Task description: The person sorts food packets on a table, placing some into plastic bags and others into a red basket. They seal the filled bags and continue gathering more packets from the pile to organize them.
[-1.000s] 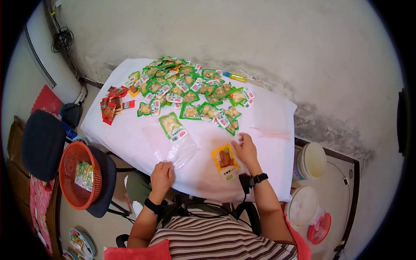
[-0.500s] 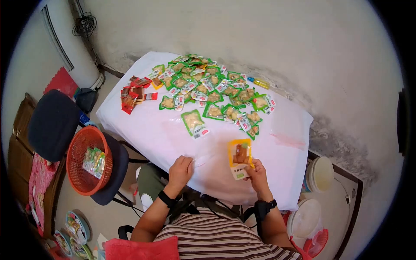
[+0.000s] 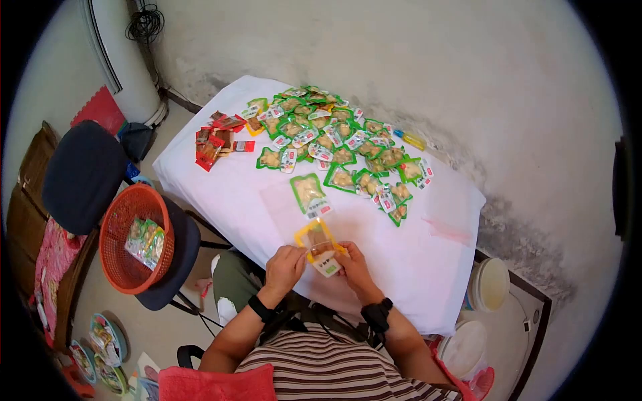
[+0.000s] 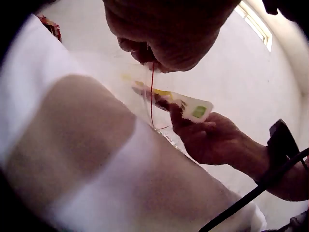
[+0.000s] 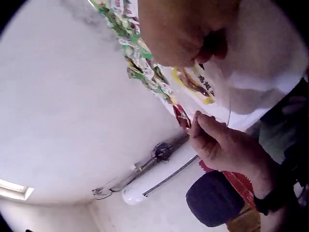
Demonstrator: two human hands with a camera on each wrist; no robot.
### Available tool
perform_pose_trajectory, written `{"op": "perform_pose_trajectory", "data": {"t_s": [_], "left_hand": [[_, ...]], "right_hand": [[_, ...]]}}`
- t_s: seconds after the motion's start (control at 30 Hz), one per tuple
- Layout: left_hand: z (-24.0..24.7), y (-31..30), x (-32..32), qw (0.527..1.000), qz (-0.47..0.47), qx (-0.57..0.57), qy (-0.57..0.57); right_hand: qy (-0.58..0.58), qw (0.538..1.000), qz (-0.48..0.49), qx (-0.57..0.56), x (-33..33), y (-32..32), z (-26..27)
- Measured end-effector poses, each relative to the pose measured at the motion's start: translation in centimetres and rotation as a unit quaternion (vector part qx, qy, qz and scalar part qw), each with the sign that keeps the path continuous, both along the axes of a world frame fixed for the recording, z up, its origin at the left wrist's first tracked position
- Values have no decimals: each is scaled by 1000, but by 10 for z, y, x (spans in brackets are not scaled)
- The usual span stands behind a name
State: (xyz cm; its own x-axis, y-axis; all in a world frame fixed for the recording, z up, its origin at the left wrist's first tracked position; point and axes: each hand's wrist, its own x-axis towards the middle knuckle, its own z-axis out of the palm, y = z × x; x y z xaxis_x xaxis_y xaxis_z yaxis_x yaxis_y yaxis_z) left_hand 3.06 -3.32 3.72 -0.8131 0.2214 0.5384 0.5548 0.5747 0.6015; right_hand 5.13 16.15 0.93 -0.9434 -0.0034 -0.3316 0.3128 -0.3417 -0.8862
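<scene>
My right hand (image 3: 356,271) pinches a yellow-edged snack packet (image 3: 319,242) with brown food inside by its pale lower end. Close beside it, my left hand (image 3: 283,270) pinches the mouth edge of a clear plastic bag (image 3: 277,204) lying on the table. A thin red line on the bag's edge (image 4: 152,92) runs down from the left fingers in the left wrist view. The packet overlaps the bag's near end in the head view. A green-edged packet (image 3: 308,192) of pale food lies within the bag's far part.
A heap of green-edged packets (image 3: 334,137) covers the far side of the white-covered table (image 3: 414,281), with red packets (image 3: 212,148) at its left. A yellow bottle (image 3: 410,140) lies by the wall. An orange basket (image 3: 107,250) holding filled bags stands on a chair at left.
My right hand has picked up the yellow-edged packet from the table and carried it left to the bag's mouth. My left hand stays at the bag's near edge. The head view has shifted.
</scene>
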Motion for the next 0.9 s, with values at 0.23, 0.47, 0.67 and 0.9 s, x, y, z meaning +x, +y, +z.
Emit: {"op": "perform_pose_trajectory", "data": {"t_s": [0.23, 0.47, 0.67, 0.9], "left_hand": [[-17, -5, 3, 1000, -5, 8, 0], [-28, -5, 4, 997, -1, 82, -10], [-28, -3, 2, 993, 1, 117, -7], [-25, -2, -2, 988, 4, 155, -14]], "right_hand": [[-77, 992, -40, -90, -22, -23, -2], [-97, 982, 48, -153, 2, -26, -3], [-121, 984, 76, -101, -34, -33, 11], [-70, 969, 116, -207, -61, -51, 9]]}}
